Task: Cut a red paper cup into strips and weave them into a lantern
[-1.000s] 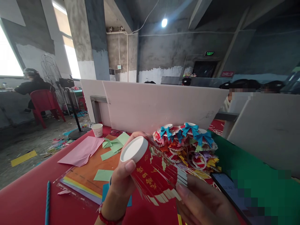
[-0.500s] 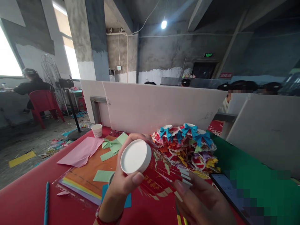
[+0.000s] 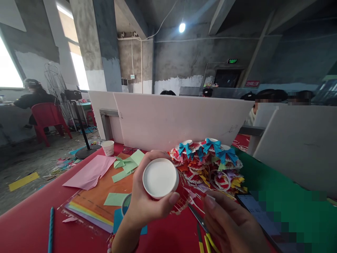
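The left hand (image 3: pixel 147 209) is curled firmly round the cup (image 3: pixel 160 178), holding it above the red counter (image 3: pixel 165 240), base toward the camera. The right hand (image 3: pixel 231 223) is near the fringe (image 3: pixel 181 207), thumb drawn close to the fingers; whether it pinches anything, I cannot tell. A hard tug could tear strips; squeezing could dent the cup.

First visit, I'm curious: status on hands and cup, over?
Left fingers around paper cup, base facing camera. Right fingers near its strips. Yellow-handled scissors close by.
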`<state>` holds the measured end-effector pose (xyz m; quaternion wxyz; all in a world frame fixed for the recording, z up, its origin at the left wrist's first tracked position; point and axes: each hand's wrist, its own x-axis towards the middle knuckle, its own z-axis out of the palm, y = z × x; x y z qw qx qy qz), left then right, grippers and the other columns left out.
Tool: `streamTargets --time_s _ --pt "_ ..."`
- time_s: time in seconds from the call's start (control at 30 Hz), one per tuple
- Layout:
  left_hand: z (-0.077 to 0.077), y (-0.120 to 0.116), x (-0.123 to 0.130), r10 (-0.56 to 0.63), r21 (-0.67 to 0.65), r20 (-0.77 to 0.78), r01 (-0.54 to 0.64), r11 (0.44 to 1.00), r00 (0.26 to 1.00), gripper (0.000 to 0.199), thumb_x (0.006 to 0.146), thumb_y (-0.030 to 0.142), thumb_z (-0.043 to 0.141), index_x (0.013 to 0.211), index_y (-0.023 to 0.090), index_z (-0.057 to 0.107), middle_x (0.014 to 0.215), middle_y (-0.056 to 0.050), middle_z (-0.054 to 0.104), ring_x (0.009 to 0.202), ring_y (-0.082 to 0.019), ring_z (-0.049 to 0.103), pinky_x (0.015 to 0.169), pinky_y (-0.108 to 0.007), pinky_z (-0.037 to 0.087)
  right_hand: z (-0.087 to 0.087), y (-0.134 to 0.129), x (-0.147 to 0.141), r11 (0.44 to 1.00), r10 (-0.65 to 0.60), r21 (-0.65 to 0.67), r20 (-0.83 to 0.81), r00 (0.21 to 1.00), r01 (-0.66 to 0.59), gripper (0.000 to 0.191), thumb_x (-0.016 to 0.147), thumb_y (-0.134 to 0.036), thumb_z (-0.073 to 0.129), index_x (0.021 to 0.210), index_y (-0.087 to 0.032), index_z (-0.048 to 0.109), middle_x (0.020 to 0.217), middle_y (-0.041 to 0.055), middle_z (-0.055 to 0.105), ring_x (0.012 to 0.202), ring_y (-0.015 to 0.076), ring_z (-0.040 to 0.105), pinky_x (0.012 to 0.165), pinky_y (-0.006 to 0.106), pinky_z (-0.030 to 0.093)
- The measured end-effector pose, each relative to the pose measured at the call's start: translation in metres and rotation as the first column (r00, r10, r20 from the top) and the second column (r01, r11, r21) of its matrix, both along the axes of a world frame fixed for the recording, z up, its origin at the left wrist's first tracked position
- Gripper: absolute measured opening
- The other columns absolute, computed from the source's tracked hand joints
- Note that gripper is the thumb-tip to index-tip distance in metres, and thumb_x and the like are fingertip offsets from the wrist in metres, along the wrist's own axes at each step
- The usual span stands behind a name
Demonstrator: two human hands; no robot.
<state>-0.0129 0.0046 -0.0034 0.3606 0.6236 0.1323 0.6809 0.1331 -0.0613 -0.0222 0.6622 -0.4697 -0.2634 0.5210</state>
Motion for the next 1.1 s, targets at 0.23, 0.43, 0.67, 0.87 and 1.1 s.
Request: streamTargets --time_s 0.23,0.43,0.67,0.87,1.1 --pt "0.002 -0.002 0.017 0.061 -0.080 0.020 -0.059 0.995 0.998 0.034 0.063 0.040 0.077 0.094 0.027 0.069 0.080 0.000 0.063 0.072 -0.019 0.058 0.066 -0.026 0.044 -0.003 0.001 0.022 0.999 -0.035 0.011 0.087 0.996 0.034 0.021 0.058 -0.036 0.083 0.070 -0.024 0.070 0.039 -0.0069 0.046 0.035 0.0106 0.043 0.034 0.023 0.037" --pt "0.002 -0.002 0.020 0.033 -0.099 0.032 -0.030 0.995 0.999 0.036 0.062 0.040 0.077 0.094 0.026 0.068 0.086 -0.001 0.063 0.071 -0.018 0.057 0.062 -0.025 0.045 -0.002 -0.001 0.030 0.999 -0.037 0.021 0.091 0.995 0.035 0.024 0.056 -0.037 0.083 0.073 -0.025 0.072 0.055 -0.0011 0.065 0.049 0.0150 0.061 0.044 0.022 0.050" --pt "0.003 -0.001 0.016 -0.148 -0.466 0.219 0.237 0.852 0.964 0.036 0.057 0.040 0.081 0.086 0.024 0.067 0.075 0.002 0.061 0.070 -0.015 0.053 0.060 -0.022 0.042 -0.002 0.001 0.028 0.927 -0.318 0.360 0.615 0.722 0.102 0.013 0.073 -0.037 0.071 0.081 -0.027 0.069 0.070 -0.0003 0.065 0.057 0.0140 0.060 0.052 0.021 0.051" --pt "0.003 0.000 0.025 -0.210 -0.559 0.296 0.347 0.753 0.932 0.028 0.063 0.036 0.080 0.083 0.022 0.067 0.074 0.002 0.063 0.067 -0.012 0.056 0.061 -0.019 0.044 -0.002 0.010 0.013 0.833 -0.457 0.553 0.707 0.540 -0.019 0.009 0.081 -0.025 0.064 0.088 -0.027 0.067 0.081 -0.0003 0.065 0.067 0.0148 0.059 0.058 0.023 0.048" --pt "0.003 0.003 0.026 -0.199 -0.576 0.295 0.340 0.743 0.935 0.031 0.068 0.035 0.078 0.093 0.023 0.066 0.078 0.000 0.068 0.069 -0.015 0.061 0.063 -0.023 0.049 -0.009 0.019 0.007 0.749 -0.596 0.660 0.711 0.374 -0.061 0.010 0.084 -0.016 0.060 0.092 -0.022 0.061 0.073 -0.0009 0.061 0.059 0.0119 0.055 0.053 0.023 0.045"
